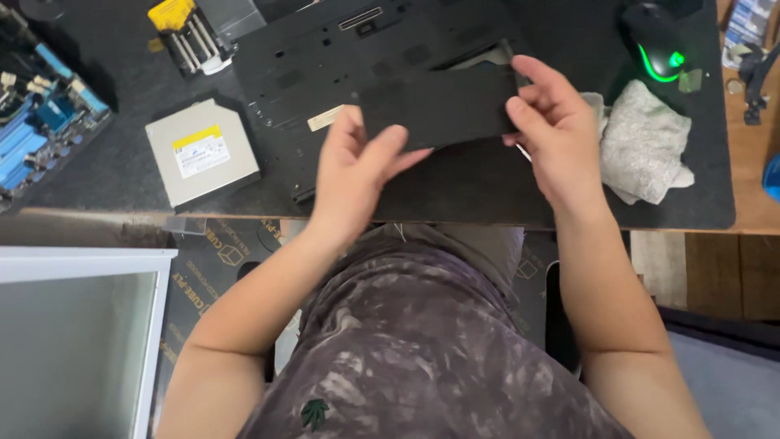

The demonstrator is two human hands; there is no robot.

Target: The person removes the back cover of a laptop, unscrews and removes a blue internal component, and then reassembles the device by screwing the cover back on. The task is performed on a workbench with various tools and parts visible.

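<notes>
A flat, matte black plastic cover panel (439,106), rectangular with squared corners, is held between both hands just above the near half of an upturned black laptop (341,57). The laptop's underside is hard, moulded plastic with shallow ribs and vent slots, and an open bay shows at its right end, just behind the panel's upper right corner.

The left hand (353,175) grips the panel's lower left corner: the thumb lies on top of it, and the fingers (390,142) are loosely curled along its near edge. The right hand (552,138) clasps the panel's right short edge, fingers (540,77) bent over the top corner and thumb pressing the front face; neither hand is spread wide.

All of this sits on a dark, finely textured desk mat (487,191) that covers most of a wooden desk (751,203). Towards the mat's left edge lies a thin, square, silver metal optical drive (203,150) with a white-and-yellow label. A crumpled grey cloth (642,142) rests near the right edge, just beside the right hand, with a black mouse (658,41) glowing green in the far right corner. A circuit board (41,106) with blue slots lies at the far left.
</notes>
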